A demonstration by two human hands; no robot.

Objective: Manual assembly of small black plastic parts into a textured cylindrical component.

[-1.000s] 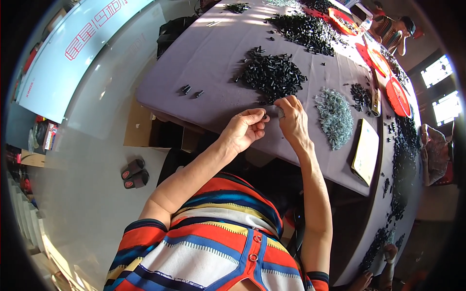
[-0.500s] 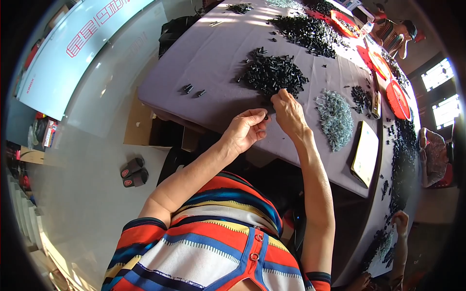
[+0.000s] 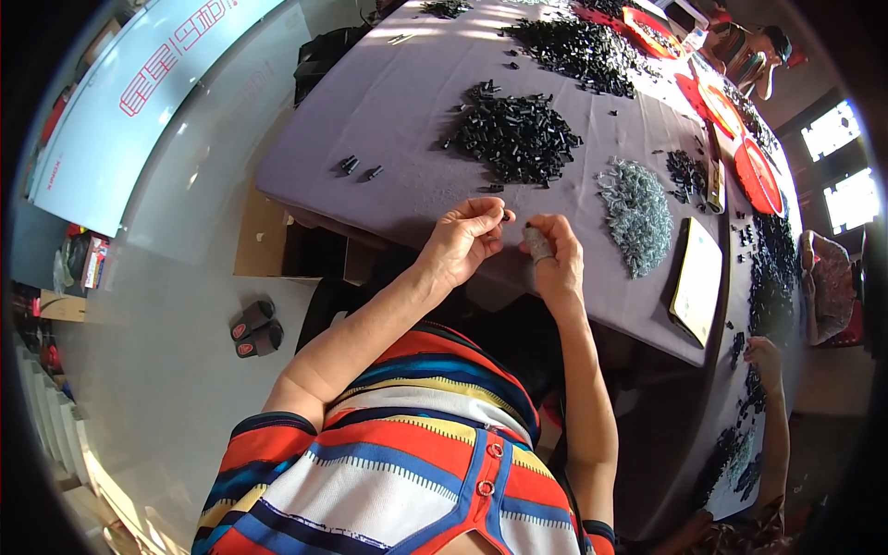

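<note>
Over the near edge of the table, my left hand [image 3: 462, 240] is closed in a pinch on a small black plastic piece [image 3: 506, 216]. Close to its right is my right hand [image 3: 561, 266], fingers curled together, with a small dark piece [image 3: 530, 225] showing at the tips. A greyish wrap [image 3: 537, 244] covers one finger of that hand. Just beyond both hands lies a heap of short black tubular pieces [image 3: 513, 137]. To the right spreads a pile of small clear, bluish-grey pieces [image 3: 638, 220].
A phone-like flat case [image 3: 696, 282] lies near the right edge of the cloth-covered table [image 3: 398, 120]. Larger black heaps [image 3: 583, 55] and red trays [image 3: 758, 176] stand farther off. Another person's hand [image 3: 764, 356] works at right. Slippers [image 3: 257, 329] rest on the floor.
My right hand has drawn back from the black heap toward my left hand, with a small dark piece at its fingertips. The left hand keeps its pinch, nearly in place.
</note>
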